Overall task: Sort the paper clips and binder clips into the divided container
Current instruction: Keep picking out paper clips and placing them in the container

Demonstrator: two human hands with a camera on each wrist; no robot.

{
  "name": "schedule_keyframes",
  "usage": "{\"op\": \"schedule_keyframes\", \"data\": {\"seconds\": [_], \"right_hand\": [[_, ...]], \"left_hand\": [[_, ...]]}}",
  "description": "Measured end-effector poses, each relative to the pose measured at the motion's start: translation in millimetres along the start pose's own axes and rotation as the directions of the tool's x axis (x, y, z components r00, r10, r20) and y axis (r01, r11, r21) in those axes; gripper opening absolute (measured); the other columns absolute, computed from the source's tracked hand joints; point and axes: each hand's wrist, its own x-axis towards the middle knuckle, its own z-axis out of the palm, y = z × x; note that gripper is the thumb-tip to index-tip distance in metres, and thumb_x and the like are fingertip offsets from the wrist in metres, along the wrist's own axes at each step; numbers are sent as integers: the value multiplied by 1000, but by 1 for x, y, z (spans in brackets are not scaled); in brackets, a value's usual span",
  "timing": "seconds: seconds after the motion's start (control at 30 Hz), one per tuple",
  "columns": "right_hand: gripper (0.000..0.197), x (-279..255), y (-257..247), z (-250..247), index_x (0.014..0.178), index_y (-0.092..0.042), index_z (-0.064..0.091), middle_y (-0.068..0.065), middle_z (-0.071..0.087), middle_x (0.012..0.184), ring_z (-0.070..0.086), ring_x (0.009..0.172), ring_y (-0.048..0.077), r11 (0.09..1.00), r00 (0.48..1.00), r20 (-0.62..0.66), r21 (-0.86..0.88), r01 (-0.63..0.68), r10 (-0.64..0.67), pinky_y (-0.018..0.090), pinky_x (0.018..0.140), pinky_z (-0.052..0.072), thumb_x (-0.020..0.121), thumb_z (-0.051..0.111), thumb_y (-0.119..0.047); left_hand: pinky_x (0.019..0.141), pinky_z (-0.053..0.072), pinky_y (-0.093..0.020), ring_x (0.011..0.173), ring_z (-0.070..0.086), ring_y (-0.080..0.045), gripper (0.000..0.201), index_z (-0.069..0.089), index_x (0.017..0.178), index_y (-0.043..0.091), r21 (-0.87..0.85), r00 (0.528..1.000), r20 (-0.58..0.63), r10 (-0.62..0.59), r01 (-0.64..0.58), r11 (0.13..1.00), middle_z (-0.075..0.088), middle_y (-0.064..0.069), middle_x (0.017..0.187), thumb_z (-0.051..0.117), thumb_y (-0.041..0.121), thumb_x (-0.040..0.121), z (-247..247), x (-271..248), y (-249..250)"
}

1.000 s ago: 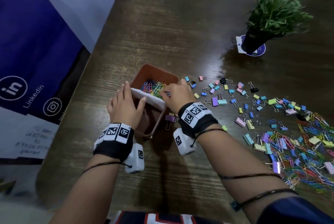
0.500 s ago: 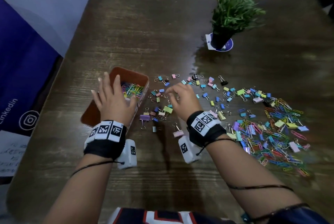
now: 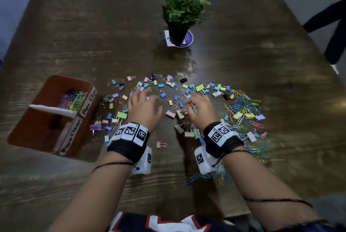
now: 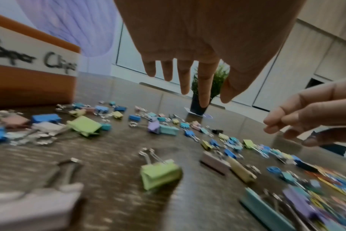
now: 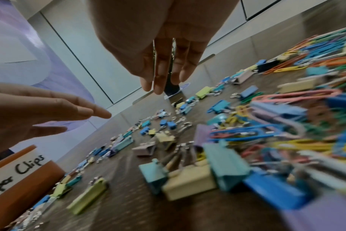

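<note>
Above binder clips (image 3: 169, 113): left hand (image 3: 143, 109) flat, right hand (image 3: 198, 111) curled.

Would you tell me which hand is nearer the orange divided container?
Left. The left hand hovers over binder clips just right of the orange divided container; the right hand is farther right, beside the paper-clip pile.

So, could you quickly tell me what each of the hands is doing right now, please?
Left hand: open, fingers spread above the binder clips, holding nothing.
Right hand: fingers loosely curled, nothing visibly held.

An office or meeting room: long dark wooden table (image 3: 93, 35), potted plant (image 3: 182, 10), pale panelled walls (image 4: 286, 75).
</note>
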Motion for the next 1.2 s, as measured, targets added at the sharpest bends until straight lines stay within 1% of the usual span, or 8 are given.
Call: {"op": "schedule_keyframes", "data": {"seconds": [0.1, 0.2, 0.3, 0.4, 0.53, 0.67, 0.97, 1.2], "right_hand": [[16, -6, 27, -16, 98, -16, 66, -4, 63, 107, 50, 109, 17, 998, 998, 14, -26, -56, 56, 20, 100, 19, 92, 53, -11], [18, -12, 54, -31, 102, -14, 67, -2, 62, 105, 46, 109, 19, 991, 993, -2, -62, -120, 120, 29, 97, 34, 91, 53, -11], [17, -15, 81, -42, 98, -13, 68, 4, 63, 104, 45, 109, 23, 976, 977, -50, -61, -208, 206, 37, 93, 43, 90, 54, -10], [15, -17, 103, -51, 100, -14, 67, 4, 63, 107, 44, 110, 25, 950, 960, -28, -139, -280, 279, 35, 90, 41, 90, 56, -15], [13, -22, 117, -56, 100, -19, 64, 0, 57, 110, 41, 111, 22, 938, 962, 66, -247, -241, 265, 32, 90, 38, 89, 61, -26], [16, -20, 120, -58, 105, -21, 63, -2, 55, 113, 42, 113, 20, 939, 968, 99, -282, -196, 232, 31, 93, 37, 90, 60, -27], [8, -11, 118, -61, 98, -19, 62, 3, 55, 111, 43, 116, 22, 936, 947, 155, -261, -235, 281, 33, 95, 39, 90, 60, -22], [11, -6, 119, -66, 95, -19, 61, 0, 56, 96, 52, 99, 21, 932, 932, 179, -240, -270, 316, 31, 81, 46, 87, 64, -24]], "left_hand": [[115, 14, -43, 144, 12, -23, 35, 56, 127, 25, -6, 995, 83, 59, -59, 998, 34, 2, 151, 49, 36, 95, 23, 8, 30], [105, 27, -38, 133, 28, -24, 34, 58, 126, 26, 6, 984, 122, 130, -132, 991, 45, 1, 139, 48, 33, 95, 42, 15, 57], [100, 32, -35, 125, 35, -23, 34, 55, 129, 25, 29, 954, 208, 215, -226, 974, 49, 0, 132, 46, 34, 97, 57, 22, 81], [98, 33, -34, 121, 38, -22, 33, 56, 128, 24, 38, 919, 265, 293, -313, 949, 52, 0, 126, 47, 34, 98, 70, 27, 100], [95, 38, -34, 116, 44, -22, 30, 59, 122, 23, 27, 876, 331, 352, -381, 924, 55, -1, 118, 52, 37, 95, 84, 31, 115], [91, 38, -34, 114, 46, -22, 30, 60, 120, 21, 23, 879, 337, 338, -366, 930, 54, -1, 115, 52, 37, 96, 94, 32, 120], [80, 44, -31, 103, 56, -24, 26, 63, 117, 16, -38, 892, 281, 354, -358, 933, 56, -5, 111, 50, 11, 95, 96, 35, 115], [81, 46, -34, 101, 56, -24, 16, 60, 109, 14, -22, 896, 299, 327, -336, 942, 59, -5, 108, 54, 18, 94, 99, 43, 115]]}}
